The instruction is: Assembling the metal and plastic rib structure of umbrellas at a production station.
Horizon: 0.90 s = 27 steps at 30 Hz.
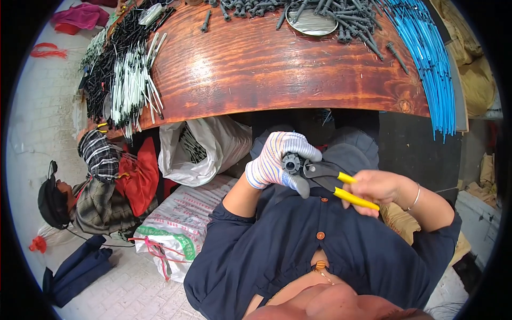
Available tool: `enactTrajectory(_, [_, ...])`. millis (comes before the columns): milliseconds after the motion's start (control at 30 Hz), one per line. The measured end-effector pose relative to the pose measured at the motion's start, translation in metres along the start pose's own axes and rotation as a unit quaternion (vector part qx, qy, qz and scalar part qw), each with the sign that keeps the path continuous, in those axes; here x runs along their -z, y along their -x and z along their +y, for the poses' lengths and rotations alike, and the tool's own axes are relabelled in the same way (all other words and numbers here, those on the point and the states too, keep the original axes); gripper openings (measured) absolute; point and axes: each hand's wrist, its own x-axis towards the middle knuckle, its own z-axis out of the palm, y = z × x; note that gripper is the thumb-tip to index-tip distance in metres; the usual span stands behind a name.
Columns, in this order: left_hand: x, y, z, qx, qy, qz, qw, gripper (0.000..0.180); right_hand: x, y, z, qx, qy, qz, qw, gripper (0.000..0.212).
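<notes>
Off the reddish-brown wooden counter [256, 74]'s near edge, the white-gloved left grip [278, 160] grasps one round dark-grey notched piece [292, 164] — the bare right grip [375, 186], one yellow-handled metal cutter [325, 171].

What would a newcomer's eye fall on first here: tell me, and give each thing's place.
Probably the bright blue rods, fanned along the right end of the reddish-brown table. Next, near the middle, the yellow-handled pliers in the bare right hand, their head at a dark grey part held in the striped-gloved left hand. At left, below the table edge, a red cloth stands out.
</notes>
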Motion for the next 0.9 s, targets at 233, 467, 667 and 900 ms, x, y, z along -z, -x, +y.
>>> enactTrajectory(233, [-0.002,0.004,0.0,0.066,-0.003,0.06,0.996,0.064,-0.03,0.012,-0.018,0.383,0.684,0.386,0.486,0.033])
enactTrajectory(467, [-0.007,0.006,0.0,-0.003,-0.005,0.029,1.0,0.063,-0.034,0.004,-0.017,0.162,0.573,0.297,0.746,0.035])
enactTrajectory(667, [-0.012,0.004,0.002,0.048,-0.006,0.069,0.996,0.063,-0.011,-0.007,-0.003,0.354,0.532,0.35,0.685,0.026])
enactTrajectory(900, [-0.022,0.006,0.0,0.014,-0.026,0.083,0.996,0.059,-0.013,-0.016,-0.003,0.252,0.542,0.332,0.73,0.02])
